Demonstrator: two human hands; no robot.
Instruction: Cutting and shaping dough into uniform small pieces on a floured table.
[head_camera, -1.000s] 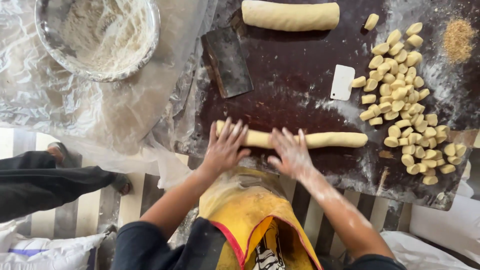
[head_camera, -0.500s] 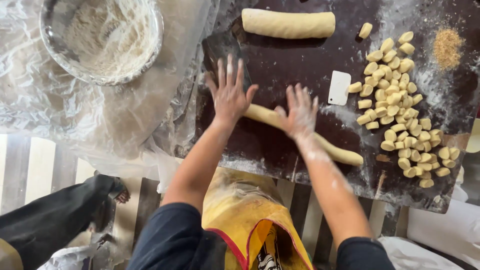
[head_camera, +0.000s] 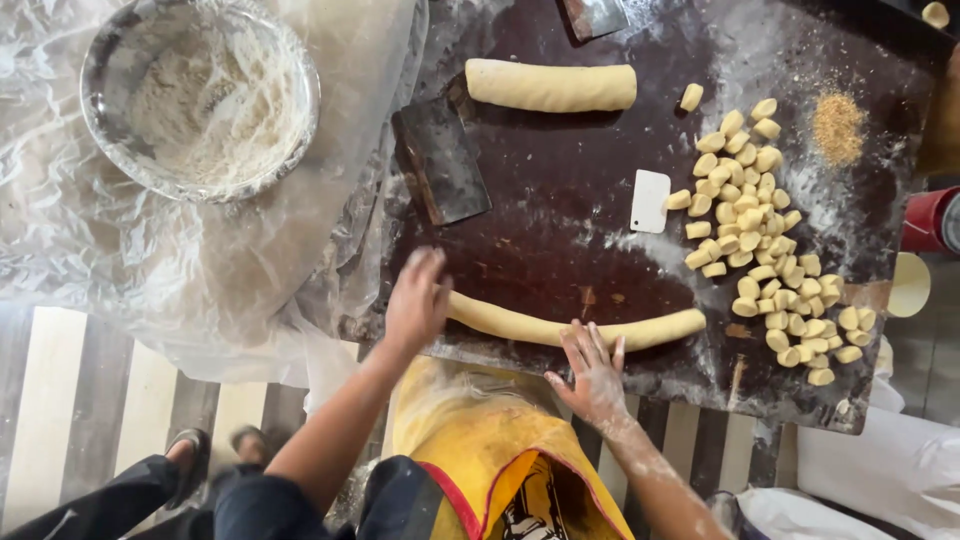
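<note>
A long thin rope of pale dough (head_camera: 560, 326) lies along the near edge of a dark floured board (head_camera: 560, 220). My left hand (head_camera: 415, 300) rests flat on the rope's left end, fingers spread. My right hand (head_camera: 590, 368), dusted with flour, lies flat just on the near side of the rope's middle, fingertips touching it. Neither hand grips anything. A thicker dough log (head_camera: 550, 85) lies at the far side of the board.
Several small cut dough pieces (head_camera: 760, 235) are heaped on the board's right. A white scraper (head_camera: 650, 200) and a dark metal cutter (head_camera: 440, 160) lie mid-board. A flour bowl (head_camera: 200, 95) sits on clear plastic sheeting at left. A red container (head_camera: 930, 220) stands at right.
Both hands have drawn back toward me, rolling the dough rope to the board's near edge. The rope looks longer and lies straighter than half a second ago.
</note>
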